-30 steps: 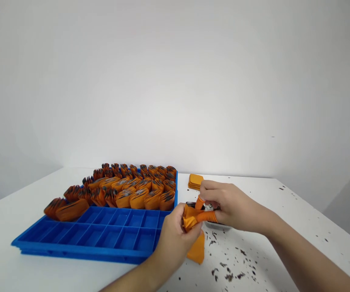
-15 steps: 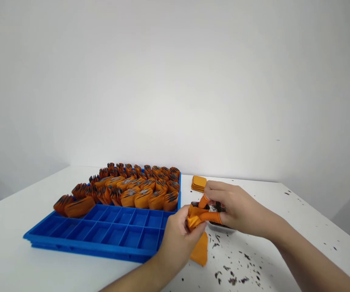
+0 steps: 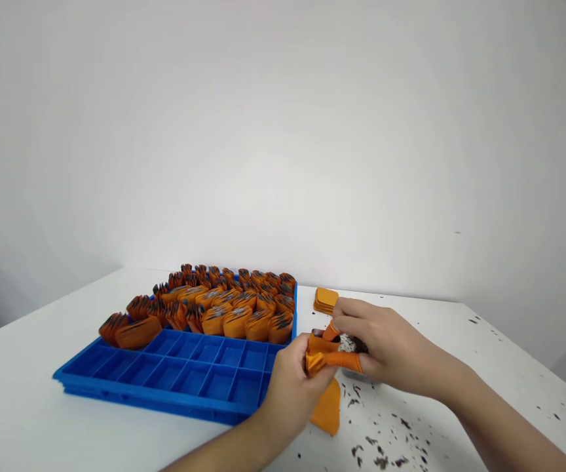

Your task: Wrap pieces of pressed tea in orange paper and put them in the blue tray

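My left hand [image 3: 295,380] is closed on an orange folded piece [image 3: 316,354], thin and flexible like a small pouch, with a dark upper edge. Orange finger covers sit on the thumb and a finger of my right hand [image 3: 381,337]. Those covered fingertips touch the piece, pinching at its right side and upper edge; what lies between them is hidden. Just behind the right hand is a small clear container [image 3: 356,375] with dark flakes, largely covered by the fingers. Under my left hand a flat orange piece [image 3: 329,410] lies on the table.
To the left stands a blue compartment tray [image 3: 165,393], its far rows filled with bundles of orange pieces [image 3: 236,321] with dark edges. A stack of orange pieces [image 3: 326,299] lies beyond my right hand. Dark flakes [image 3: 381,462] are scattered over the white table [image 3: 460,400].
The view has shifted slightly, so the tray and table appear farther right. Both hands keep nearly the same hold, with the right fingers still at the orange piece.
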{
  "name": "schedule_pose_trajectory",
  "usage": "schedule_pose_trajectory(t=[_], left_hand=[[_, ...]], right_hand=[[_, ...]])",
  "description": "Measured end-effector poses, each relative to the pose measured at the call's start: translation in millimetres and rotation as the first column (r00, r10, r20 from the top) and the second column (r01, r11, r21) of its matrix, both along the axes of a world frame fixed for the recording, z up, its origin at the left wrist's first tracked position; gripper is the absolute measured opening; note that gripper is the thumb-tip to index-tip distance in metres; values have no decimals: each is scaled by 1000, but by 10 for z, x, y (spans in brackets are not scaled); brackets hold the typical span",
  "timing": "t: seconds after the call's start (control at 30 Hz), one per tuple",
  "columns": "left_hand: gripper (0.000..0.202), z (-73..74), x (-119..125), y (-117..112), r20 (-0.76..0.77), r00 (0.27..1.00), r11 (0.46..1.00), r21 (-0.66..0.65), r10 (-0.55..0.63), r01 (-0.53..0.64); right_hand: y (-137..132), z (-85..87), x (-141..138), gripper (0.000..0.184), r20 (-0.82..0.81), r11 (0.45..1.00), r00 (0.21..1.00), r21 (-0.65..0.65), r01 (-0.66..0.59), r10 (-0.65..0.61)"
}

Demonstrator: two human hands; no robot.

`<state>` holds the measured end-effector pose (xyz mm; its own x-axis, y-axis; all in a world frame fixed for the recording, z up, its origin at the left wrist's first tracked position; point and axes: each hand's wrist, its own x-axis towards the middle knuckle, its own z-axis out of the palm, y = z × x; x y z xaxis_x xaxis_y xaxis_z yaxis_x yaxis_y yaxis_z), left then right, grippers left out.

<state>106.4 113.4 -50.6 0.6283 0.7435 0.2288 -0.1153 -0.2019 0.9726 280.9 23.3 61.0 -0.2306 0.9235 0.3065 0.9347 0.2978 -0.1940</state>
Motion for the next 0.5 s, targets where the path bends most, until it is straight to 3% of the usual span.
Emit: schedule_pose_trajectory(t=[0.1,0.27,0.4,0.5], left_hand=[[23,51,-8,-10,42,999,1000,-16,-16,17],[45,122,-22,-78,72,995,988,-131,-66,75],[50,131,-37,-130,121,981,984,-78,-153,163],[47,112,-45,-155,144,976,984,-51,-163,172]], right_hand=[[-77,75,-19,40,-21,999,999,-27,-26,26],[-281,237,-59,41,-93,998,995,-45,-45,41],[-354,308,-81,43,-76,1000,997,-13,6,-7],[-317,308,-69,31,-64,999,997,-32,-41,39]])
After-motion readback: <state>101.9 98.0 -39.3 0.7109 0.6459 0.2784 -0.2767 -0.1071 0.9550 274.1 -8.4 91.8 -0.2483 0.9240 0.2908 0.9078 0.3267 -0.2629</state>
